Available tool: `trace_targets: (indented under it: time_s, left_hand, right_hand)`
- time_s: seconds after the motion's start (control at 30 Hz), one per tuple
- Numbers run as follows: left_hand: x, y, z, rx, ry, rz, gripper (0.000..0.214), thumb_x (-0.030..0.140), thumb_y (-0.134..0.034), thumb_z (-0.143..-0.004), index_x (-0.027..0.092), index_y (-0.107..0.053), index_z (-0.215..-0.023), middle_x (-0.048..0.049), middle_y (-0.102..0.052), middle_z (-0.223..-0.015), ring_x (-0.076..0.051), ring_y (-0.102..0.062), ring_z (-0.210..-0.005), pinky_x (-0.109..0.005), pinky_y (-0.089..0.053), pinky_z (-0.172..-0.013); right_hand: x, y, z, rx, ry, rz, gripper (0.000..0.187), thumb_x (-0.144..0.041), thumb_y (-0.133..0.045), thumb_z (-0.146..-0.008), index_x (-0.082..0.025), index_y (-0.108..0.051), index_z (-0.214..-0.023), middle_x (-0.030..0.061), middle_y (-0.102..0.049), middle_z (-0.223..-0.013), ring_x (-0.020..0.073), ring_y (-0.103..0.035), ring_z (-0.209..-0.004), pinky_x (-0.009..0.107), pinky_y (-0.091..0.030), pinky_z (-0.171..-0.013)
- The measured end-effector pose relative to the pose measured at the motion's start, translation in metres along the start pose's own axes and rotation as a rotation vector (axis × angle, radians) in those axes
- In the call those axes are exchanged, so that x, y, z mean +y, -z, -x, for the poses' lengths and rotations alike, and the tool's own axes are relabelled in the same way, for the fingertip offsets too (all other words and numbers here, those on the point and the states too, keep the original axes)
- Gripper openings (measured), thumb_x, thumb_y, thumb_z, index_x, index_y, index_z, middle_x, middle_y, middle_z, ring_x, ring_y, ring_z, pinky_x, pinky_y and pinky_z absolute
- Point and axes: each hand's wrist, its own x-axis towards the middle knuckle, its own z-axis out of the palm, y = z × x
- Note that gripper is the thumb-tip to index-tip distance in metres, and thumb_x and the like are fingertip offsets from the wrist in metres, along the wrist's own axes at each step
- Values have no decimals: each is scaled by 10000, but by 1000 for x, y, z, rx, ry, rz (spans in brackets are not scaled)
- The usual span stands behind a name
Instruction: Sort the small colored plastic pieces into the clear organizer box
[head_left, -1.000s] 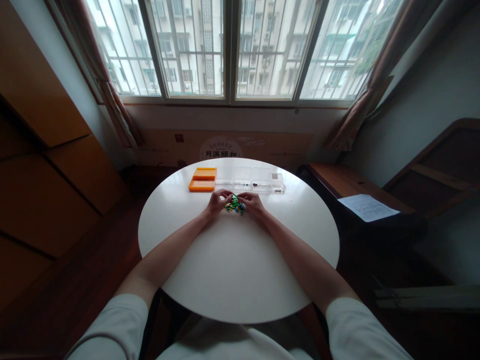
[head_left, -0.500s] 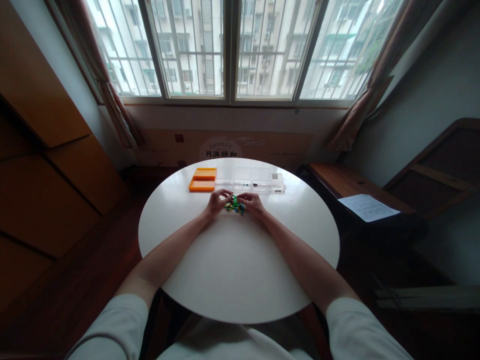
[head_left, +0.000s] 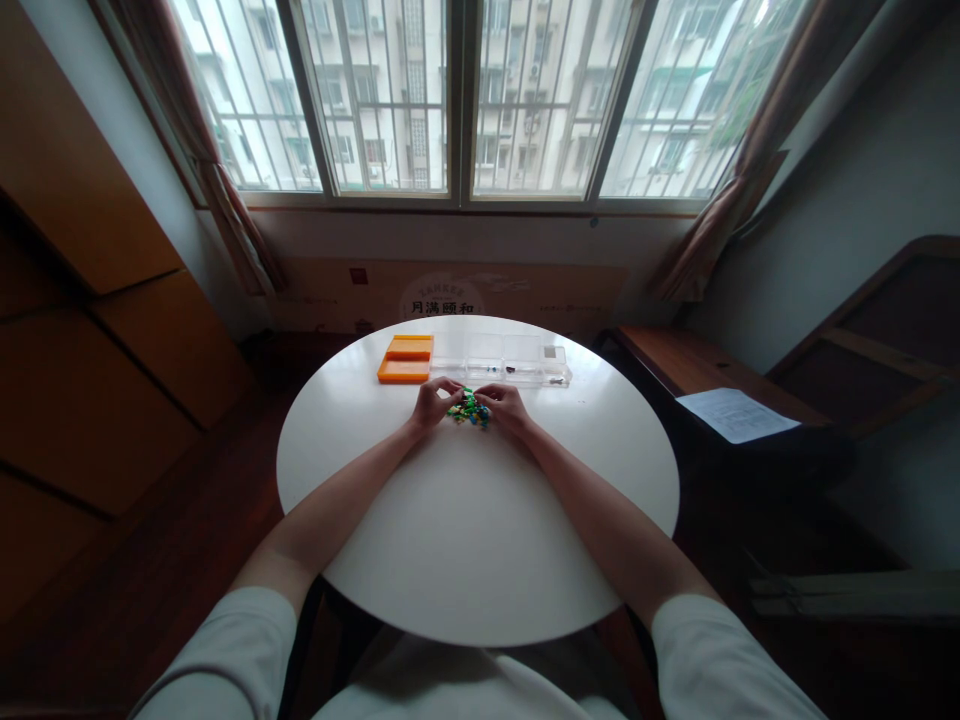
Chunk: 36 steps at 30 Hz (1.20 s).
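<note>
A small heap of tiny coloured pieces [head_left: 470, 413], mostly green with some yellow, blue and dark ones, lies on the white round table [head_left: 465, 540]. My left hand [head_left: 433, 401] is at the heap's left side, thumb and fingers bent together in a pinch. From the right, my right hand [head_left: 505, 405] meets it with its fingers also drawn together. Between the two sets of fingertips, at the top of the heap, shows a small green piece [head_left: 468, 391]. Whatever each pinch holds is too small to make out.
Just beyond my hands stand an orange two-part tray [head_left: 405, 378] and a clear compartment box [head_left: 484, 350] with a few tiny dark items inside. To the right, a sheet of paper [head_left: 737, 415] lies on a wooden bench [head_left: 652, 350]. Windows are behind the table.
Both hands stay at the heap with hardly any movement. The green piece between the fingertips looks slightly turned.
</note>
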Motion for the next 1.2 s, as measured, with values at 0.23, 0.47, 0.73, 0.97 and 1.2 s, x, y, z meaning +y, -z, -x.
trace_targets:
  time_s: [0.23,0.47,0.73,0.97,1.2]
  left_hand:
    - [3,0,0,-44,-30,22,238,374,-678,-701,147,-624,-657,-69,-681,-795,-169,-628,-736,-327,-512,-720]
    - [1,-1,0,-67,-46,32,251,398,-684,-696,154,-641,-653,-73,-687,-807,-182,-638,-765,-345,-515,-744]
    - [-1,-2,0,-92,-66,23,229,381,-661,-723,158,-689,-767,-65,-689,-807,-157,-617,-713,-301,-520,-673]
    - [-2,-2,0,-89,-38,-9,269,423,-662,-717,163,-691,-781,-62,-689,-794,-158,-612,-686,-299,-519,-655]
    - [-8,-3,0,-155,-98,-40,233,392,-642,-750,184,-713,-827,-70,-698,-855,-189,-633,-791,-330,-508,-749]
  right_hand:
    - [0,0,0,4,8,25,279,-417,-664,-639,-151,-699,-713,63,-682,-686,171,-603,-614,290,-486,-592]
    - [-2,2,1,22,1,40,274,-411,-654,-648,-151,-695,-723,64,-682,-702,172,-603,-630,290,-484,-602]
    - [-3,3,1,35,-3,57,274,-407,-649,-652,-145,-692,-721,62,-676,-693,166,-593,-625,284,-475,-593]
    - [-4,2,2,27,-6,50,287,-420,-651,-650,-146,-692,-726,63,-678,-691,169,-596,-631,284,-478,-588]
    - [-1,2,0,29,3,46,290,-428,-655,-651,-152,-690,-733,62,-676,-692,169,-601,-623,288,-484,-589]
